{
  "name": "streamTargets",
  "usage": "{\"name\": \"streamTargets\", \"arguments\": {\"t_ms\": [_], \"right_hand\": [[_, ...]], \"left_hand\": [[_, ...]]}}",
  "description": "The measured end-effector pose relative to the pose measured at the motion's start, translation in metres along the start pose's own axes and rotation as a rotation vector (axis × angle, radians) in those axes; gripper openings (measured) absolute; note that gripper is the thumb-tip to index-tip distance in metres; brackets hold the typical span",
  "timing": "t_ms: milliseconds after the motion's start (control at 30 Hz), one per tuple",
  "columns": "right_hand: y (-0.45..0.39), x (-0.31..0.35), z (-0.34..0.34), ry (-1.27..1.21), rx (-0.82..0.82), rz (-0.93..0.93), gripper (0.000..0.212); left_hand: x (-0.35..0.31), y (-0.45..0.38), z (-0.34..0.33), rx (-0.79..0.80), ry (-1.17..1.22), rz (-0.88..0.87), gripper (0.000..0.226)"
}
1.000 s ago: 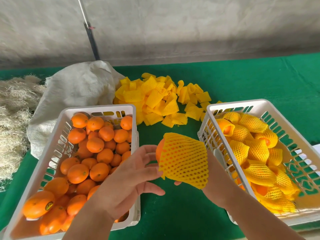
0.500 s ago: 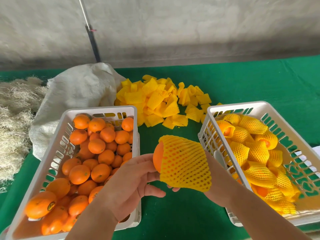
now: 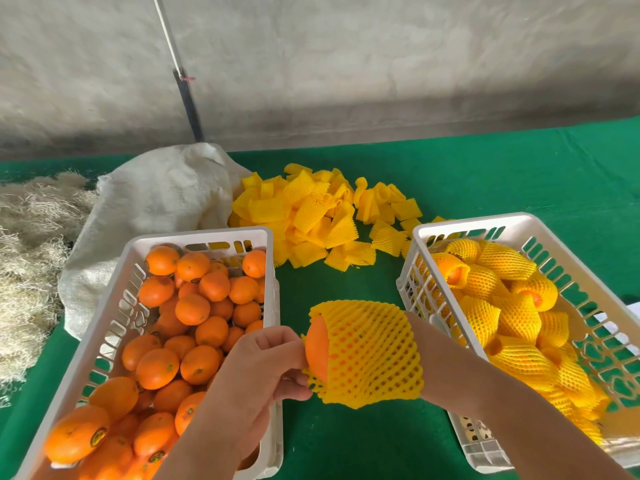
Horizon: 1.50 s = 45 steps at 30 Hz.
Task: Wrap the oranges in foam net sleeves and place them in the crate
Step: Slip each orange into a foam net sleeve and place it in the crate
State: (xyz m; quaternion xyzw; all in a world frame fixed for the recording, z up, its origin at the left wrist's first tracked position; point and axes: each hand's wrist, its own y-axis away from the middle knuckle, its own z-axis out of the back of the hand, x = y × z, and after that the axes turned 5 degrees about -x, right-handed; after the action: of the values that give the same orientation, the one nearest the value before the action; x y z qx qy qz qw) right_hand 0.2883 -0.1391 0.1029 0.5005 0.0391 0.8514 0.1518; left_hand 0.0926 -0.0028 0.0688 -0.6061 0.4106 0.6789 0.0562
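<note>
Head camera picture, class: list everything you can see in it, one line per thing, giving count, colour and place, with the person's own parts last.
Table cloth: one, green, under everything.
Left crate: one, white, near left, holds the bare oranges.
Bare oranges: many, orange, piled in the left crate.
Right crate: one, white, near right, holds the wrapped oranges.
Wrapped oranges: many, in yellow net, piled in the right crate.
Loose sleeves: a heap, yellow, on the cloth behind the crates.
Sack: one, off-white, behind the left crate.
Straw: a heap, pale, far left.
Pole: one, dark with a white top, against the wall.
Held orange: one, orange, between the crates, partly in a sleeve.
Held sleeve: one, yellow, stretched over the right hand.
Left hand: grips the held orange.
Right hand: inside the held sleeve, hidden.
</note>
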Motion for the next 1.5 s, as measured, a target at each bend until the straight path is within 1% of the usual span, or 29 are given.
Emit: {"name": "streamTargets", "arguments": {"t_ms": [67,100,133,167,233,267,333,400,467,533,567,600,667,700,767,800,833,867,933,967,1000,1033,1100,1133,1200,1300,1400,1467,1500], "right_hand": [[0.001,-0.001,0.009,0.057,0.010,-0.037,0.036],[0.001,-0.004,0.013,0.078,0.023,-0.054,0.028],[0.000,-0.006,0.017,0.096,0.037,-0.054,0.023],[0.000,-0.004,0.020,0.090,0.056,-0.035,0.022],[-0.002,0.002,0.022,0.003,0.116,0.012,0.023],[-0.002,0.003,0.023,-0.021,0.133,0.026,0.025],[-0.003,0.001,0.024,-0.046,0.090,0.030,0.022],[-0.004,-0.009,0.028,-0.044,0.069,0.018,0.010],[-0.004,-0.014,0.031,0.013,0.108,-0.009,0.005],[-0.004,-0.020,0.032,0.052,0.149,-0.007,0.009],[-0.003,-0.020,0.032,0.038,0.156,0.002,0.011],[-0.002,-0.018,0.031,-0.039,0.170,0.007,0.015],[0.000,-0.016,0.030,-0.306,0.245,0.014,0.051],[0.001,-0.014,0.030,-0.419,0.305,0.027,0.063],[0.003,-0.012,0.029,-0.554,0.356,0.049,0.063],[0.002,-0.012,0.028,-0.591,0.358,0.056,0.062],[0.002,-0.014,0.028,-0.616,0.354,0.061,0.066],[0.001,-0.015,0.028,-0.616,0.355,0.061,0.072],[0.000,-0.018,0.028,-0.600,0.368,0.041,0.082],[0.000,-0.018,0.027,-0.600,0.367,0.030,0.086],[0.000,-0.020,0.027,-0.617,0.365,0.014,0.085],[0.000,-0.021,0.027,-0.629,0.349,0.002,0.079],[0.001,-0.024,0.028,-0.629,0.324,-0.020,0.059],[0.001,-0.026,0.028,-0.612,0.317,-0.027,0.051],[0.000,-0.030,0.028,-0.569,0.313,-0.024,0.051],[-0.003,-0.029,0.025,-0.554,0.312,-0.013,0.059],[-0.003,-0.027,0.023,-0.659,0.315,-0.058,0.062],[-0.004,-0.028,0.022,-0.688,0.283,-0.071,0.053],[-0.005,-0.028,0.021,-0.700,0.261,-0.075,0.052]], "left_hand": [[0.001,0.000,0.001,-0.081,-0.031,-0.026,0.025],[0.000,0.001,0.001,-0.123,-0.032,-0.035,0.028],[0.000,0.002,0.001,-0.128,-0.029,-0.044,0.027],[-0.003,0.005,-0.001,-0.105,-0.034,-0.040,0.023],[-0.008,0.011,-0.008,-0.009,-0.057,-0.034,0.008],[-0.009,0.013,-0.010,0.016,-0.068,-0.040,0.007],[-0.013,0.016,-0.013,0.004,-0.080,-0.062,0.015],[-0.020,0.017,-0.012,-0.002,-0.090,-0.099,0.032],[-0.025,0.018,-0.009,0.013,-0.139,-0.216,0.038],[-0.026,0.019,-0.010,0.046,-0.286,-0.391,0.030],[-0.027,0.019,-0.011,0.062,-0.358,-0.457,0.027],[-0.028,0.019,-0.012,0.063,-0.401,-0.506,0.028],[-0.028,0.017,-0.015,0.052,-0.388,-0.567,0.029],[-0.028,0.015,-0.017,0.046,-0.362,-0.589,0.026],[-0.023,0.011,-0.021,0.023,-0.323,-0.616,0.023],[-0.020,0.009,-0.024,0.007,-0.309,-0.635,0.024],[-0.017,0.007,-0.026,-0.018,-0.311,-0.667,0.024],[-0.014,0.006,-0.029,-0.058,-0.343,-0.716,0.024],[-0.011,0.003,-0.032,-0.150,-0.484,-0.827,0.023],[-0.010,0.002,-0.031,-0.166,-0.559,-0.876,0.023],[-0.009,0.001,-0.029,-0.154,-0.625,-0.911,0.025],[-0.010,0.001,-0.027,-0.115,-0.687,-0.929,0.030],[-0.011,-0.002,-0.022,-0.025,-0.808,-0.928,0.039],[-0.011,-0.003,-0.020,-0.010,-0.850,-0.925,0.039],[-0.011,-0.003,-0.019,-0.073,-0.851,-0.928,0.029],[-0.005,-0.003,-0.022,-0.247,-0.746,-0.927,0.017],[0.003,-0.001,-0.030,-0.412,-0.640,-0.903,0.020],[0.008,0.001,-0.035,-0.503,-0.574,-0.869,0.023],[0.009,0.001,-0.036,-0.540,-0.536,-0.845,0.022]]}}
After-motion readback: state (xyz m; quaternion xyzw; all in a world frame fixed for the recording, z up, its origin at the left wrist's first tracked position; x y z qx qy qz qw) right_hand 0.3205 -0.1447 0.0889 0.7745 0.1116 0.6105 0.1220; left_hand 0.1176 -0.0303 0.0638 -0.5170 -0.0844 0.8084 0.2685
